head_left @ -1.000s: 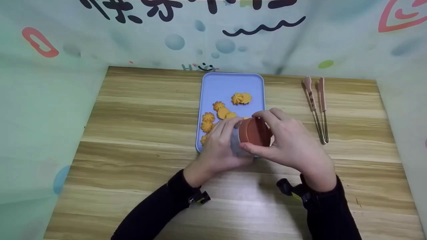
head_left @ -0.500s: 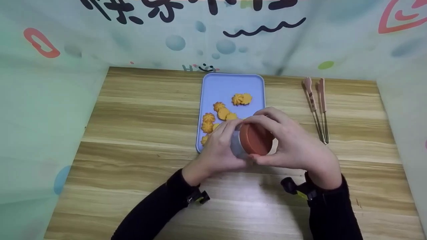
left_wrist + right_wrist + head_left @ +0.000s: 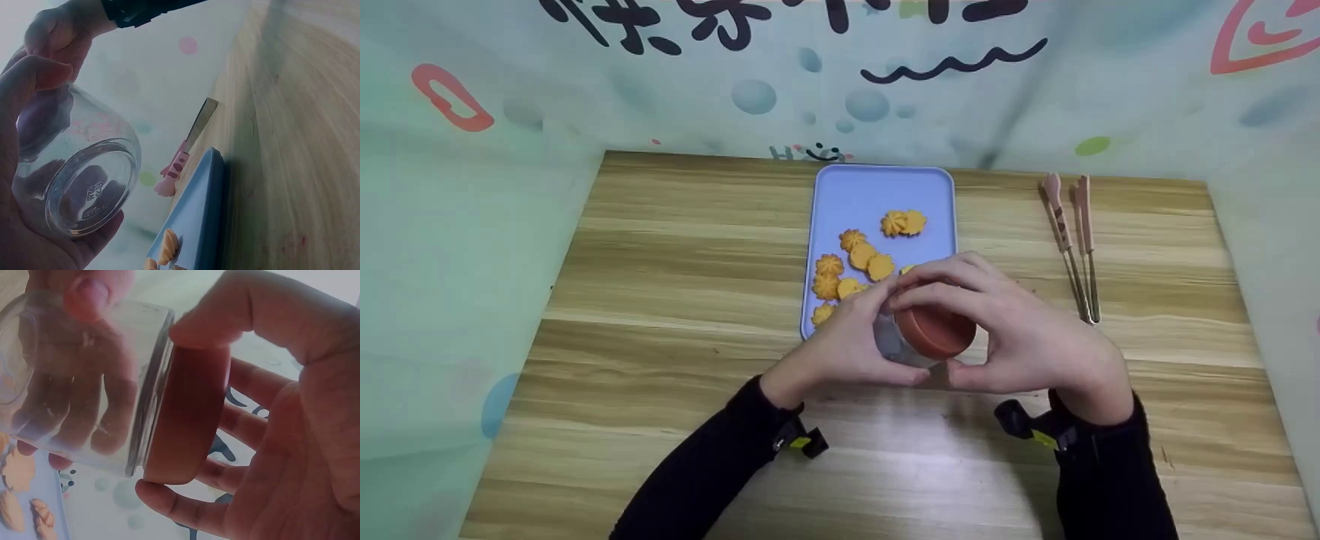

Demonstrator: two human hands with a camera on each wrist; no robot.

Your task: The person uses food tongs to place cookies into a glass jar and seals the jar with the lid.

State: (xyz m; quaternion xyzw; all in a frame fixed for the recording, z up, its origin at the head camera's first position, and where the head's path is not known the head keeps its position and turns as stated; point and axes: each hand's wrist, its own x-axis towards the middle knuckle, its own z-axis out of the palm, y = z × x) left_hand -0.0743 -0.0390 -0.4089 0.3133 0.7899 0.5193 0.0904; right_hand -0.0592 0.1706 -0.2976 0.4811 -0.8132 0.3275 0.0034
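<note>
My left hand (image 3: 840,345) grips a clear glass jar (image 3: 84,405), fingers wrapped round its side and thumb across the near side. An orange-brown lid (image 3: 936,330) sits on the jar's mouth, with a thin gap showing at its edge in the right wrist view. Around that lid curl the thumb and fingers of my right hand (image 3: 1031,337). The jar is tilted above the near end of a blue tray (image 3: 885,187), lid facing up and right. Its base (image 3: 90,194) looks bare inside through the glass. Flower-shaped cookies (image 3: 862,255) lie on the tray.
A pair of tongs (image 3: 1072,240) with pink handles lies on the wooden table (image 3: 682,262) right of the tray. A printed curtain (image 3: 675,97) stands behind the table and along both sides.
The jar and lid have moved slightly toward me. My right thumb has shifted down and right round the lid's edge, and my left thumb now shows along the jar's near side.
</note>
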